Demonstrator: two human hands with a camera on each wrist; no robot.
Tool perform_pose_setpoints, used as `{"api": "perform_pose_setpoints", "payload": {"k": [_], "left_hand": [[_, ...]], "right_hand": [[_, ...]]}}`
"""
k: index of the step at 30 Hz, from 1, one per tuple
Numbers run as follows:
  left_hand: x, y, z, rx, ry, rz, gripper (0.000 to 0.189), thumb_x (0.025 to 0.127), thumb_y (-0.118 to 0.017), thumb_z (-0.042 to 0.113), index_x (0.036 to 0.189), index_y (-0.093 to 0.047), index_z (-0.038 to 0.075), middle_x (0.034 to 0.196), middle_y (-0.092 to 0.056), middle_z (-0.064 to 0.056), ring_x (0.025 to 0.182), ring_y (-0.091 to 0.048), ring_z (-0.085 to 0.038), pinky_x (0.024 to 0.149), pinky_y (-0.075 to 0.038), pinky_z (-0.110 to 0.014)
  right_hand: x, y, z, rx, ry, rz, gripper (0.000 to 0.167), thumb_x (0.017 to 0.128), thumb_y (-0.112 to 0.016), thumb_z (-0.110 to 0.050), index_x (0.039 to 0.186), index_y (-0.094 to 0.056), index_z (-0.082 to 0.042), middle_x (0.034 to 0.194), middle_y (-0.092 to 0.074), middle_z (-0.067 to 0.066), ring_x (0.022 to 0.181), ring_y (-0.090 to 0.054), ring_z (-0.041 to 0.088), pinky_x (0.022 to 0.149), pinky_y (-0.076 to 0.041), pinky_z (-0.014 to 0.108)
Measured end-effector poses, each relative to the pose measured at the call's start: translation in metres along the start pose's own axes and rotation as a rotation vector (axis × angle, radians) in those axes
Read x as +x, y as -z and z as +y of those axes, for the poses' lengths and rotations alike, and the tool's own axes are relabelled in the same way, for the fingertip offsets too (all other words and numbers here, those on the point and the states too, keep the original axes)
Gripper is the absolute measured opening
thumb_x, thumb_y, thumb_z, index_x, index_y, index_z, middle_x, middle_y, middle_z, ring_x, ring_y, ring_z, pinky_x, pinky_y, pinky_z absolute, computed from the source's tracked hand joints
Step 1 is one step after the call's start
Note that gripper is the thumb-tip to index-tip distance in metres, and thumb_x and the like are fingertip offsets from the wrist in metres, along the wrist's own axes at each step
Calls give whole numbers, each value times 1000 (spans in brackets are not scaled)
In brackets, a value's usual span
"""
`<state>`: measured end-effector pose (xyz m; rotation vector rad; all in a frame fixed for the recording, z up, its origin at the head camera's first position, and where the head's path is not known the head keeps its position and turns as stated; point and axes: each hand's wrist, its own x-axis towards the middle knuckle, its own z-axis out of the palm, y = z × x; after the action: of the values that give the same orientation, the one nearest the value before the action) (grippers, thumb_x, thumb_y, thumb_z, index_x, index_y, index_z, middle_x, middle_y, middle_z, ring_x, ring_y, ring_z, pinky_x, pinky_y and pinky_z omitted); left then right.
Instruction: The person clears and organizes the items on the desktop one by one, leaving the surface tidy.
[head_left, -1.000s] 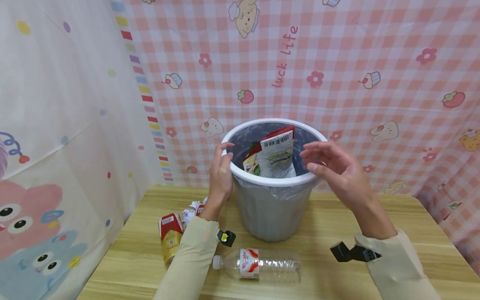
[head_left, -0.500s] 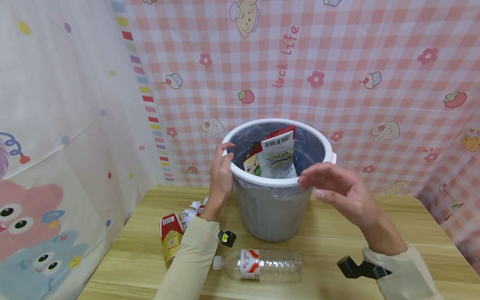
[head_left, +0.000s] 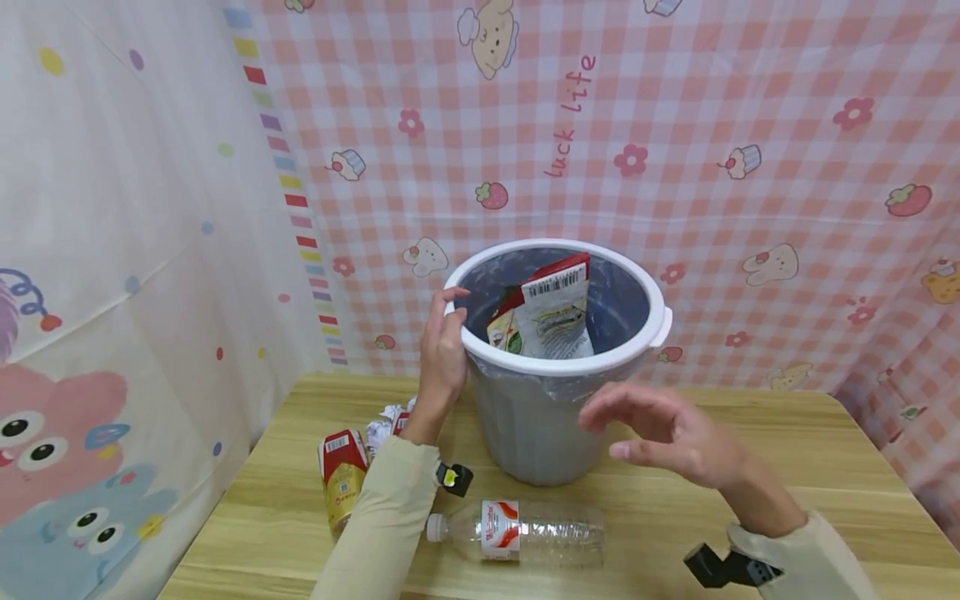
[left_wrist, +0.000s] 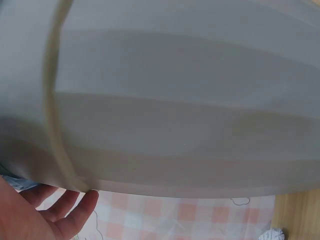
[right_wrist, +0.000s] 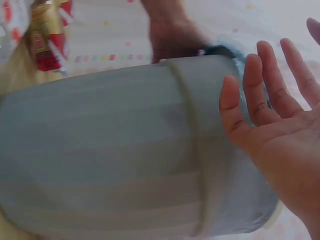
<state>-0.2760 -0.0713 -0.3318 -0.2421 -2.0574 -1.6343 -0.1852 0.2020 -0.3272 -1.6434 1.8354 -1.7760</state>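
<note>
Items comprise one bin (head_left: 540, 433), one bottle (head_left: 558, 533), one table (head_left: 832, 467), two wrist cameras (head_left: 456, 478), one left hand (head_left: 442, 354), one right hand (head_left: 671, 433) and at least one red-and-gold container (head_left: 343, 479).

Head view. Grey round plastic bin (head_left: 543, 437) with white rim (head_left: 540, 365) stands at frame centre, on pale wooden table (head_left: 840, 483); red-and-white printed packet (head_left: 555, 312) sits inside it. My left hand (head_left: 442, 354) is on the rim, at the bin's left. My right hand (head_left: 675, 433) is right of centre, in front of the bin's lower right side; contact cannot be told. Lower centre, before the bin: clear plastic bottle (head_left: 501, 530) lying crosswise, white cap (head_left: 436, 527) to the left. Lower left, beside my left sleeve (head_left: 386, 517): red-and-gold container (head_left: 344, 475), crumpled white paper (head_left: 382, 429) behind it. Behind the bin, pink-and-white checked cloth (head_left: 675, 108); left of frame, white dotted cloth (head_left: 150, 250).
</note>
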Motion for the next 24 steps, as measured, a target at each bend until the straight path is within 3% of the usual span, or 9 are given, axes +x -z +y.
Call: {"api": "perform_pose_setpoints", "payload": {"k": [5, 10, 16, 24], "left_hand": [[0, 0, 0, -5, -3, -4, 35, 97, -36, 21, 125, -56, 12, 139, -54, -13, 120, -52, -28, 104, -39, -46], [-1, 0, -1, 0, 1, -3, 35, 97, -36, 22, 125, -56, 13, 136, -55, -13, 116, -52, -28, 101, -39, -45], [-1, 1, -2, -8, 3, -5, 35, 98, -36, 23, 125, -56, 13, 129, -56, -17, 106, -53, -30, 94, -40, -42], [-1, 1, -1, -8, 16, -26, 36, 98, -34, 26, 126, -54, 15, 129, -55, -20, 105, -52, -33, 94, -39, -44]], "right_hand": [[-11, -5, 14, 19, -153, -2, 39, 86, -53, 19, 123, -53, 8, 126, -60, 7, 117, -57, 20, 102, -45, 29], [-22, -11, 30, -31, -241, -7, 38, 88, -57, 12, 125, -56, 1, 124, -61, 6, 114, -59, 18, 99, -47, 30], [-37, -15, 46, -76, -318, -32, 39, 92, -60, 3, 130, -56, -2, 127, -61, 4, 115, -58, 16, 98, -47, 30], [-60, -20, 70, -97, -397, -35, 41, 92, -63, -3, 132, -55, -3, 131, -60, 3, 113, -57, 15, 94, -48, 32]]}}
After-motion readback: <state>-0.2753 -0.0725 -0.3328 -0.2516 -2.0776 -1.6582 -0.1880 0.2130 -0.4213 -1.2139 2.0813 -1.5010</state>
